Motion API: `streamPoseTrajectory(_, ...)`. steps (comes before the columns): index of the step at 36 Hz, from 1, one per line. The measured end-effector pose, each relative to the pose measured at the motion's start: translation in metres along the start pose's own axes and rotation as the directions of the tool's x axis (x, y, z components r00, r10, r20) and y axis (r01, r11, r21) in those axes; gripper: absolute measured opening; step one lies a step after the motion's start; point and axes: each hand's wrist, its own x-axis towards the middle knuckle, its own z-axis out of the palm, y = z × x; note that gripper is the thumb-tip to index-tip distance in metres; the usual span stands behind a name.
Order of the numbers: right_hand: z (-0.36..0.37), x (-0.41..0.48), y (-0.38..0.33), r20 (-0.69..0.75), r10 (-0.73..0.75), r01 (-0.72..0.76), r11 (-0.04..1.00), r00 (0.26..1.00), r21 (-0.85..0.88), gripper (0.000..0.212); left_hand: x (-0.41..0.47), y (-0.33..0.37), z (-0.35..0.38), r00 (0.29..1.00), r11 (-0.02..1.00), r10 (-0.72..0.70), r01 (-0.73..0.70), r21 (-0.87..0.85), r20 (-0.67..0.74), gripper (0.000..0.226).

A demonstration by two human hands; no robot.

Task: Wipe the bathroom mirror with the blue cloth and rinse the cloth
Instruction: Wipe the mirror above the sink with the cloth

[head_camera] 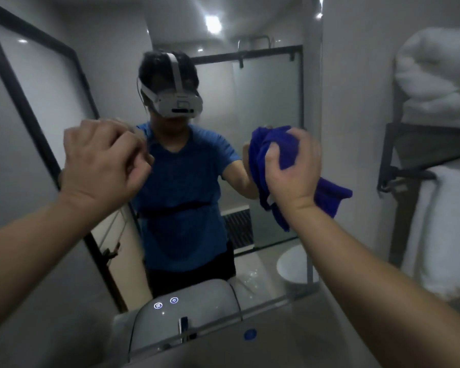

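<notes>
The bathroom mirror (271, 102) fills the wall ahead and reflects a person in a blue shirt with a headset. My right hand (294, 171) is raised at the mirror's right side and grips the bunched blue cloth (274, 147), whose loose ends hang down below and to the right of my wrist. The cloth is close against the glass; I cannot tell if it touches. My left hand (101, 163) is held up at the mirror's left part, fingers curled loosely, holding nothing.
White folded towels (436, 75) lie on a dark wall rack (409, 155) at the right, with another towel hanging below. Two lit touch buttons (166, 303) glow at the mirror's bottom edge. A chrome tap (183, 328) and a blue cap (250, 334) sit below.
</notes>
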Motion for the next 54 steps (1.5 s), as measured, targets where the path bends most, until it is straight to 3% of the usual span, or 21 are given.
streamPoseTrajectory(2,0.004,-0.036,0.005,0.037,-0.086,0.086,0.996,0.996,0.01,0.031,-0.002,-0.011,0.006,0.996,0.996,0.087,-0.086,0.033,-0.032,0.02)
streamPoseTrajectory(4,0.006,-0.081,0.012,0.163,-0.196,0.196,0.981,0.967,0.016,0.028,-0.003,-0.014,0.011,0.991,0.992,0.117,-0.113,0.061,-0.058,0.02)
streamPoseTrajectory(9,0.006,-0.211,0.041,0.465,-0.267,0.285,0.958,0.844,0.034,0.023,-0.004,-0.014,0.018,0.988,0.991,0.125,-0.12,0.064,-0.09,0.018)
streamPoseTrajectory(11,0.0,-0.262,0.057,0.58,-0.305,0.326,0.943,0.756,0.07,0.026,-0.004,-0.015,0.019,0.987,0.991,0.121,-0.115,0.066,-0.101,0.017)
streamPoseTrajectory(13,-0.011,-0.304,0.08,0.687,-0.291,0.347,0.936,0.666,0.059,0.032,-0.004,-0.016,0.02,0.987,0.991,0.124,-0.118,0.067,-0.103,0.017)
streamPoseTrajectory(16,-0.033,-0.335,0.107,0.764,-0.102,0.234,0.97,0.636,-0.065,0.041,-0.004,-0.018,0.021,0.99,0.991,0.12,-0.114,0.069,-0.079,0.019)
streamPoseTrajectory(19,-0.049,-0.319,0.122,0.724,0.076,0.136,0.964,0.686,-0.23,0.035,-0.005,-0.017,0.021,0.992,0.992,0.112,-0.108,0.065,-0.058,0.02)
streamPoseTrajectory(24,-0.052,-0.231,0.132,0.322,0.255,-0.19,0.957,0.912,-0.221,0.004,-0.003,-0.015,0.022,0.992,0.992,0.108,-0.104,0.065,-0.06,0.022)
streamPoseTrajectory(27,-0.04,-0.16,0.112,0.057,0.374,-0.363,0.92,0.926,-0.151,0.023,-0.003,-0.014,0.022,0.991,0.993,0.106,-0.102,0.063,-0.075,0.024)
streamPoseTrajectory(34,0.007,0.028,-0.011,-0.058,0.134,-0.129,0.988,0.989,0.091,0.046,-0.002,-0.012,0.02,0.987,0.994,0.109,-0.105,0.043,-0.114,0.023)
streamPoseTrajectory(38,0.037,0.069,-0.087,-0.039,-0.17,0.173,0.979,0.985,0.109,0.055,0.0,-0.015,0.02,0.987,0.993,0.113,-0.115,-0.012,-0.11,0.022)
streamPoseTrajectory(42,0.067,0.045,-0.136,0.219,-0.521,0.487,0.852,0.825,0.191,0.051,0.003,-0.015,0.015,0.99,0.991,0.101,-0.109,-0.081,-0.094,0.018)
streamPoseTrajectory(45,0.079,0.037,-0.149,0.312,-0.656,0.599,0.755,0.687,0.266,0.048,0.003,-0.016,0.008,0.989,0.986,0.123,-0.131,-0.099,-0.08,0.021)
streamPoseTrajectory(48,0.075,0.056,-0.136,0.293,-0.677,0.641,0.735,0.676,0.22,0.045,0.002,-0.02,0.003,0.99,0.983,0.132,-0.138,-0.119,-0.054,0.025)
streamPoseTrajectory(51,0.06,0.095,-0.121,0.212,-0.615,0.612,0.786,0.76,0.087,0.046,0.003,-0.023,0.004,0.985,0.983,0.173,-0.172,-0.06,0.005,0.025)
streamPoseTrajectory(54,0.046,0.151,-0.119,0.079,-0.474,0.479,0.876,0.877,-0.058,0.045,0.011,-0.032,-0.02,0.979,0.983,0.175,-0.179,0.031,0.105,0.015)
